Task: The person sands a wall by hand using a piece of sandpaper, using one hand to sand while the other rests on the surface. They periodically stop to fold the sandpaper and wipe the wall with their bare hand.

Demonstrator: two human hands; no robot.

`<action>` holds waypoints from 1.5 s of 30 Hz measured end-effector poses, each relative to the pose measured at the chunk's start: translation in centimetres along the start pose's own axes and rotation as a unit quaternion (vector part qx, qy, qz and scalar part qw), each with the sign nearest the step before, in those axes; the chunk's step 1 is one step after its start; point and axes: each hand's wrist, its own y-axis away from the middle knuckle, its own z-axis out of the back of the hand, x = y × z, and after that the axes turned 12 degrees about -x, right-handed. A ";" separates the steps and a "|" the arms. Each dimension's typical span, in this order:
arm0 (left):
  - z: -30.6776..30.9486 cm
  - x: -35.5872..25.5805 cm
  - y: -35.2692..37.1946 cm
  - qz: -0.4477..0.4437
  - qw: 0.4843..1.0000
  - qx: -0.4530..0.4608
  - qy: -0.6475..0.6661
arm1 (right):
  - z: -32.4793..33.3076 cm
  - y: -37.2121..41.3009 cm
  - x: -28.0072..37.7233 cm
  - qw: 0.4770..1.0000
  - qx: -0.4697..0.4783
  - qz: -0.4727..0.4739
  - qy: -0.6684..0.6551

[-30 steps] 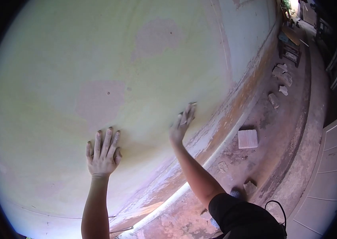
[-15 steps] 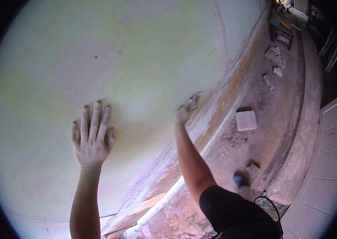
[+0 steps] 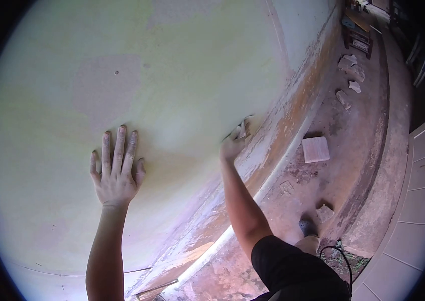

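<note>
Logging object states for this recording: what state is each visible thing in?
Painted wall: patchy, peeling low down.
Left hand: dusty, spread flat on the wall.
Right hand: bent at the wall; whether it holds anything is unclear.
Pale square block: lying on the floor.
Broken chunk: lying loose.
Perforated clog: being worn.

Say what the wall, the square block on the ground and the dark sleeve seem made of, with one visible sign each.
Wall: probably painted plaster, chalky matt, with greyish patches and flaking near its base.
Square block: perhaps stone or concrete; it looks pale, dull and flat-faced.
Dark sleeve: likely cloth, matt black, its hem bending softly.
</note>
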 end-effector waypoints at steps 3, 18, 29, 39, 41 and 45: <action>-0.5 0.1 -0.2 -0.001 1.000 -0.022 0.007 | 0.4 6.2 8.0 0.989 0.052 0.133 -0.048; -0.6 0.1 0.0 0.003 1.000 -0.019 0.021 | 3.4 3.1 4.6 0.983 0.129 0.120 -0.047; -0.9 0.2 0.1 -0.007 0.998 -0.057 0.004 | -2.8 2.1 13.8 0.983 0.131 0.117 0.044; 0.8 3.7 0.3 -0.038 0.996 -0.028 0.077 | -2.7 -4.6 9.9 0.965 0.165 0.201 -0.026; 0.9 5.4 0.8 0.012 0.997 -0.047 0.060 | -5.0 -7.1 11.2 0.984 0.129 0.123 -0.012; 0.3 4.7 1.2 0.065 0.996 -0.063 0.012 | -5.1 2.7 19.1 0.976 0.121 0.177 -0.028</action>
